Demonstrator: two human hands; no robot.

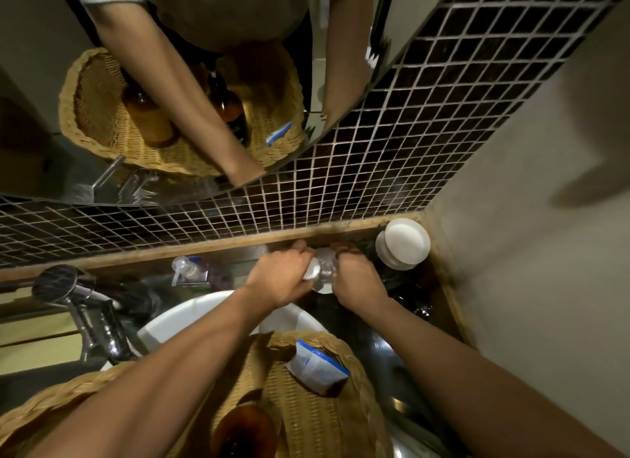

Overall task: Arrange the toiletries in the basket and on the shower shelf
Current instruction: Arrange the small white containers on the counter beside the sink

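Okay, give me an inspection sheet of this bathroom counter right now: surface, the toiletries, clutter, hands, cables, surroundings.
Surface: dark glossy counter with a white sink set in it.
Job's things: small clear bottle held by both hands at the back of the counter; wicker basket in front holds a brown bottle and a blue and white packet.
Clutter: white-lidded jar in the corner; pump bottle behind the sink.
Hands: left hand and right hand both grip the clear bottle, fingers curled.
Cables: nothing seen.
Surroundings: chrome tap, dark tiled wall, mirror above.
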